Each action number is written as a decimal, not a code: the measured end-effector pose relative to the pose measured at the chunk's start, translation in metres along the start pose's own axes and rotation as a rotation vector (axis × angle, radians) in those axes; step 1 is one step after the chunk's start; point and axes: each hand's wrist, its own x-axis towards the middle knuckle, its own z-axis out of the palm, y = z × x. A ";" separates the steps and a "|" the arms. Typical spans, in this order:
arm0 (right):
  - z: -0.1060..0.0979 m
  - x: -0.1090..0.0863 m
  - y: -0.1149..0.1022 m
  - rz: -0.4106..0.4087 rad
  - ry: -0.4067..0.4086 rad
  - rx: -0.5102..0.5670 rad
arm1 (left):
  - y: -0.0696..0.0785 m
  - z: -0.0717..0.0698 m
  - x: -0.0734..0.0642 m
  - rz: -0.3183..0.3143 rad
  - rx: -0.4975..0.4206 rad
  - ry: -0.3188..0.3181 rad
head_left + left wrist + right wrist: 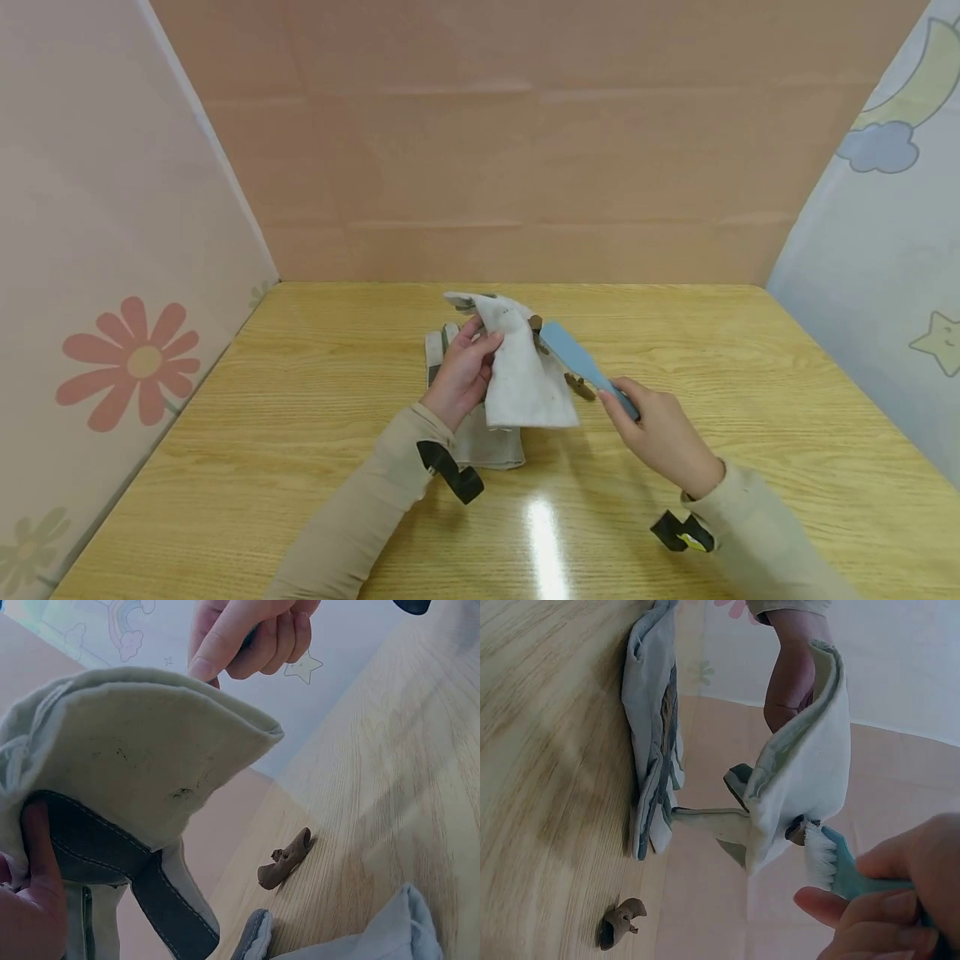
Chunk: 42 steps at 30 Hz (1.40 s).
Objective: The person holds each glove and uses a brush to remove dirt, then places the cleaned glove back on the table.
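Observation:
My left hand [463,373] holds up a white work glove [521,375] with dark grey patches, thumb on its near face. The glove's wide cuff hangs downward in the head view, and small dark specks mark it in the left wrist view. In my right hand [666,432] is a light-blue brush [573,354], gripped by its handle. Its white bristles [820,856] are at the glove, beside a brown lump [798,831] on the fabric. A second white and grey glove [491,446] lies on the table beneath my left hand, partly hidden.
A curled brown piece [579,386] lies on the wooden table [330,358], right of the gloves. A tan panel [525,167] stands along the back, with patterned panels at the left and right sides. Dark devices are strapped on both wrists.

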 end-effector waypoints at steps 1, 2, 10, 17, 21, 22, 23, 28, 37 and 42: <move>0.000 0.000 0.001 0.002 -0.003 0.000 | 0.000 0.000 0.000 0.000 0.002 0.000; -0.001 0.000 0.001 0.004 -0.006 0.000 | 0.000 0.000 0.000 0.000 0.004 -0.001; -0.005 0.004 -0.002 -0.019 0.079 0.010 | -0.001 0.001 -0.001 0.003 -0.003 -0.016; -0.001 0.010 -0.004 0.003 0.027 0.034 | -0.003 0.003 -0.002 -0.006 0.008 -0.016; 0.001 0.007 -0.002 0.005 -0.002 0.027 | -0.004 0.001 -0.001 0.004 0.017 0.001; 0.001 0.005 -0.002 -0.002 -0.005 0.028 | -0.004 0.000 -0.001 0.005 0.016 0.007; 0.000 0.004 -0.002 -0.009 -0.012 0.028 | -0.004 0.000 0.000 0.009 0.015 0.011; -0.004 0.001 -0.003 -0.035 -0.003 0.017 | -0.003 -0.001 0.001 0.013 -0.001 0.008; -0.007 0.012 -0.005 -0.045 0.132 0.016 | -0.003 0.002 0.000 0.005 0.003 -0.027; -0.003 0.016 -0.006 -0.023 0.061 0.015 | -0.005 0.002 -0.001 -0.002 0.029 -0.043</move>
